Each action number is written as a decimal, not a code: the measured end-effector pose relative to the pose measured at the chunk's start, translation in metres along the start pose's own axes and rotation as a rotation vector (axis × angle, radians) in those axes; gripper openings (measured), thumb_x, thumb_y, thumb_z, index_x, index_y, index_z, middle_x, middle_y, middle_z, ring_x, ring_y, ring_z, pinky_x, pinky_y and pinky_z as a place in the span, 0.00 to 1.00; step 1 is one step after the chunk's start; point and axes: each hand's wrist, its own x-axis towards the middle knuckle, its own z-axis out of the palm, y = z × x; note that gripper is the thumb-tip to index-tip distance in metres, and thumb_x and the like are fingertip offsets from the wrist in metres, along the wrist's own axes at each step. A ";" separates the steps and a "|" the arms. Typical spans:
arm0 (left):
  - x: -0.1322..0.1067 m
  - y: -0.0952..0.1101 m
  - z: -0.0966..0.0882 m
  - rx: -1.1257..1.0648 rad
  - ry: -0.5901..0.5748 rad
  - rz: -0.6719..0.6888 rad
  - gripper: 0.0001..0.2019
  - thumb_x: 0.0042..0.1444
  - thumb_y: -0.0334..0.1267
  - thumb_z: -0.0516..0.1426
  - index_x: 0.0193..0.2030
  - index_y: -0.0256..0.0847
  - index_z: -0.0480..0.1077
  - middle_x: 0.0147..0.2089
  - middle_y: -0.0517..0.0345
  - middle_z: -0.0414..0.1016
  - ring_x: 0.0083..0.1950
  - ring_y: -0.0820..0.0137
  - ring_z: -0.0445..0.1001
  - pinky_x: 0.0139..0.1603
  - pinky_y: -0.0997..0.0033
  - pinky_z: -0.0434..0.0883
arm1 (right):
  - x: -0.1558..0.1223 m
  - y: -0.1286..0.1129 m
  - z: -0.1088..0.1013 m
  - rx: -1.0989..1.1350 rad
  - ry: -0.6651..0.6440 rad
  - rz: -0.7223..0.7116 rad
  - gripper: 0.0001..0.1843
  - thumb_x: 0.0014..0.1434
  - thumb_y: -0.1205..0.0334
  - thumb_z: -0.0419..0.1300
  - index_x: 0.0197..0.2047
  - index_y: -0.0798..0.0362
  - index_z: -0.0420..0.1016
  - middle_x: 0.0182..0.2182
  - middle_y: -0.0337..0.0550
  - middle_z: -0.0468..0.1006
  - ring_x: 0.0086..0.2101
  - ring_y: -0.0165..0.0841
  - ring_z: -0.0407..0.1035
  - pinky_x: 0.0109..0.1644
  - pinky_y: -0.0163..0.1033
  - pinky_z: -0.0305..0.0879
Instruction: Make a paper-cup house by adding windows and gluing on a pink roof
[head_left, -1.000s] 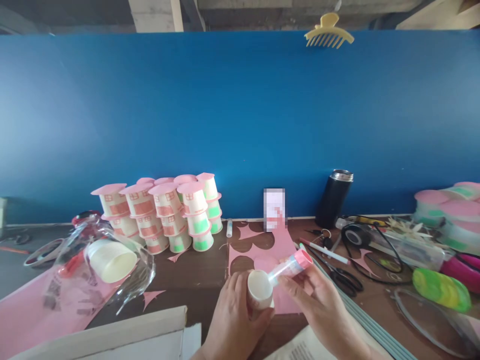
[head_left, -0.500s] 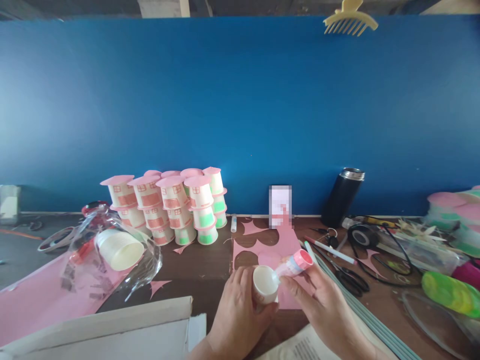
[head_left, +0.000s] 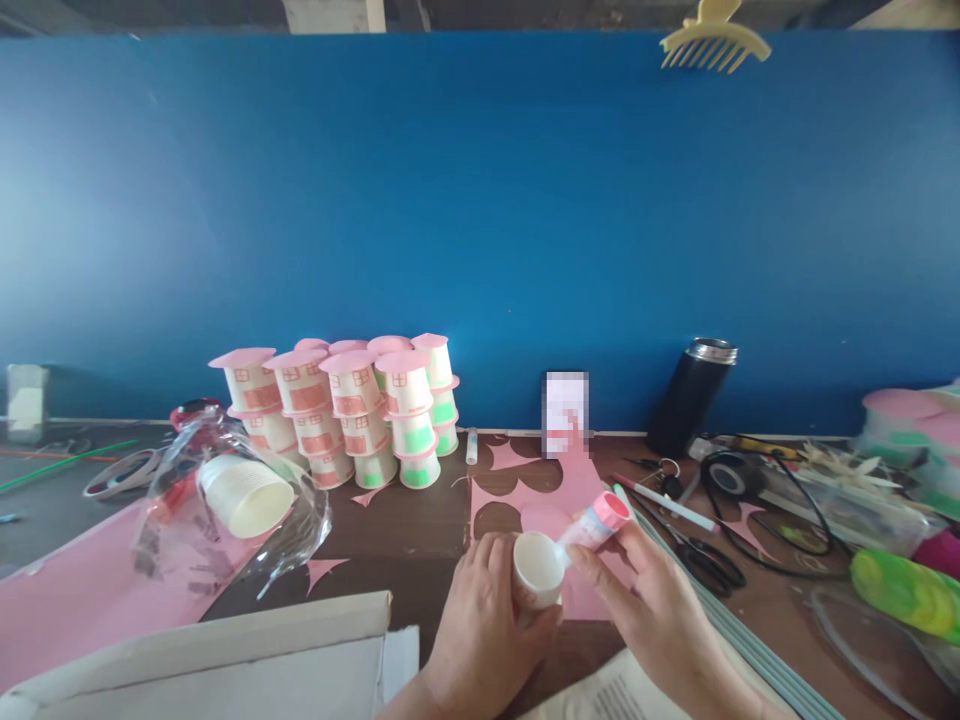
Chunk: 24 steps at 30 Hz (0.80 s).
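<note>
My left hand point(head_left: 480, 625) is wrapped round a small white paper cup point(head_left: 537, 571), its round end turned toward me. My right hand point(head_left: 656, 625) pinches a glue stick point(head_left: 596, 522) with a pink end, and the stick's tip touches the cup's rim. Both hands are low in the middle of the view, over a pink paper sheet point(head_left: 566, 490) with round holes cut out of it. Behind and to the left stands a stack of decorated paper cups point(head_left: 352, 410) with pink tops.
A sleeve of plain white cups in clear plastic point(head_left: 240, 495) lies at left on pink paper. A white box edge point(head_left: 225, 660) sits in front. Right of my hands lie scissors point(head_left: 701, 555), a pen point(head_left: 667, 505), cables, a black flask point(head_left: 690, 395) and a green object point(head_left: 904, 590).
The view has shifted slightly, so everything sits a little further right. My hands stay together; the glue stick's tip has moved slightly along the cup's rim.
</note>
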 end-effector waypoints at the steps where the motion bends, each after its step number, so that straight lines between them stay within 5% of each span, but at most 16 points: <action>1: 0.000 0.000 0.000 0.003 0.000 0.003 0.16 0.48 0.35 0.60 0.45 0.42 0.66 0.42 0.52 0.71 0.44 0.57 0.70 0.47 0.53 0.69 | 0.000 0.000 0.000 -0.015 0.006 -0.001 0.09 0.63 0.51 0.55 0.36 0.47 0.67 0.33 0.40 0.78 0.36 0.38 0.74 0.42 0.40 0.68; 15: 0.000 0.003 -0.001 0.020 0.020 0.024 0.14 0.48 0.35 0.60 0.43 0.42 0.67 0.41 0.53 0.71 0.43 0.58 0.71 0.46 0.54 0.70 | -0.002 0.005 0.007 -0.158 0.140 -0.086 0.07 0.64 0.53 0.55 0.39 0.46 0.69 0.36 0.42 0.79 0.38 0.40 0.74 0.43 0.43 0.67; 24: -0.001 -0.001 -0.002 0.009 0.003 0.036 0.17 0.49 0.36 0.60 0.47 0.41 0.67 0.44 0.50 0.73 0.46 0.57 0.73 0.48 0.52 0.72 | 0.001 0.010 0.011 -0.067 0.096 -0.020 0.11 0.64 0.51 0.55 0.45 0.47 0.70 0.42 0.45 0.80 0.44 0.43 0.74 0.48 0.46 0.67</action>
